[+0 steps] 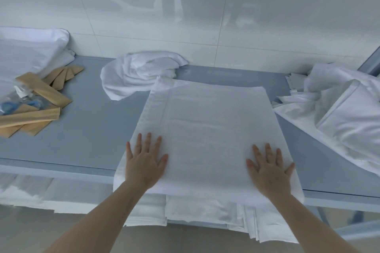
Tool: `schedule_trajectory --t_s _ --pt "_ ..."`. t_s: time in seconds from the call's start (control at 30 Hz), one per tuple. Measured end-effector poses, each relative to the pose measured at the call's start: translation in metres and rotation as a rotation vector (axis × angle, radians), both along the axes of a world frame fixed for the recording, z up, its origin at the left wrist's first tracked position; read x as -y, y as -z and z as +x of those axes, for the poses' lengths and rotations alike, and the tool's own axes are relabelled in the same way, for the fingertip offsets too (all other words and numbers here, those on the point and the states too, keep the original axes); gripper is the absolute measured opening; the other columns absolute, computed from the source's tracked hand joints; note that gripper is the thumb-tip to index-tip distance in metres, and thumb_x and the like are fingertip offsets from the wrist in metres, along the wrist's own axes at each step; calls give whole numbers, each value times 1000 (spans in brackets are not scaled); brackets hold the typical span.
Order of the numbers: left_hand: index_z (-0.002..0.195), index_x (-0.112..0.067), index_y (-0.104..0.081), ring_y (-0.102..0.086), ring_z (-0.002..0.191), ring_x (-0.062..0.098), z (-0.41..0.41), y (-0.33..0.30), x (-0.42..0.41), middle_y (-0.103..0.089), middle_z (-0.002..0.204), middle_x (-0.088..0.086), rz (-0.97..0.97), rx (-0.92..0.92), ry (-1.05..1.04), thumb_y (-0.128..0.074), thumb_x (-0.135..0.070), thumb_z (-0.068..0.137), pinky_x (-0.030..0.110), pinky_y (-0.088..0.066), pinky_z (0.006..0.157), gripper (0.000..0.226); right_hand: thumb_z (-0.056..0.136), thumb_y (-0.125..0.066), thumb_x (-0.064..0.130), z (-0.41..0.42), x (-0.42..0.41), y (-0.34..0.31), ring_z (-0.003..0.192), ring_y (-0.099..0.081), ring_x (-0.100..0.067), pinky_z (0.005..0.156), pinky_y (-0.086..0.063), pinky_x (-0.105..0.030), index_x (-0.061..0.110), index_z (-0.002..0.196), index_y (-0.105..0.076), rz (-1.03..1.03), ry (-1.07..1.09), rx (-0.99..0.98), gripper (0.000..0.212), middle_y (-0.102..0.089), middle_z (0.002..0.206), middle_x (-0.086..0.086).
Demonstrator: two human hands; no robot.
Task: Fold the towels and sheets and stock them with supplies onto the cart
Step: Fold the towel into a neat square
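Towel (207, 129) lies flat on the grey bench (86, 129), its near edge overhanging; the left hand (145, 163) and right hand (268, 170) press it with straight, spread fingers — smoothing before a fold, likely lifting the near edge next. Beyond the towel sits a crumpled towel (139, 74) — white tiled wall (185, 6) behind.

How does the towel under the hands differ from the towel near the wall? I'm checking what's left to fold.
The towel under the hands lies flat in a neat rectangle; the towel near the wall is a crumpled heap. The flat one overhangs the table's near edge, pressed by the left hand and right hand; the crumpled one sits at the back, untouched. Both are white terry cloth.
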State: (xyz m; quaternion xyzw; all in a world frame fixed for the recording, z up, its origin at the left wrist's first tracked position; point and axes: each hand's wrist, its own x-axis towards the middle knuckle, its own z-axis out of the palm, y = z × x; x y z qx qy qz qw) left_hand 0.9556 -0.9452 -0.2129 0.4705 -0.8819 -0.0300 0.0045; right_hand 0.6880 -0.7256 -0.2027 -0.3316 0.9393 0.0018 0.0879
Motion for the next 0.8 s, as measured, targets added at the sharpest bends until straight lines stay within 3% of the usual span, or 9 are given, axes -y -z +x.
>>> schedule_trajectory --t_s 0.17,0.33,0.57,0.7,0.8 --pt "147 -47 16 19 147 23 -9 8 -7 13 160 -9 71 29 81 8 -76 78 57 13 113 75 77 12 76 30 18 10 147 17 -26 109 9 -66 52 136 31 26 -123 -9 66 23 157 11" --pt "145 -49 19 20 146 21 -23 9 13 17 160 -10 101 35 73 7 -79 74 60 13 112 77 72 17 77 11 34 9 146 20 -24 110 7 -66 52 135 33 47 -130 -17 70 26 157 11" --pt "149 -42 12 17 147 27 -56 -1 44 15 161 -6 119 95 86 -2 -73 86 66 12 109 72 88 -4 72 -12 67 -2 147 16 -25 110 5 -68 49 145 17 97 -98 25 65 21 159 9" --pt "152 -37 -11 7 148 32 -75 -6 6 -6 162 0 -3 -79 191 -22 -56 95 67 10 109 61 98 -21 55 33 87 -5 148 7 -26 109 3 -69 40 151 -9 -96 -193 -59 57 1 162 4" --pt "151 -42 1 15 147 26 -85 3 -25 5 162 -6 78 -71 298 -7 -56 93 65 11 111 60 99 -21 50 78 97 5 149 7 -18 112 6 -65 40 151 -12 -148 -344 -29 54 -1 162 8"
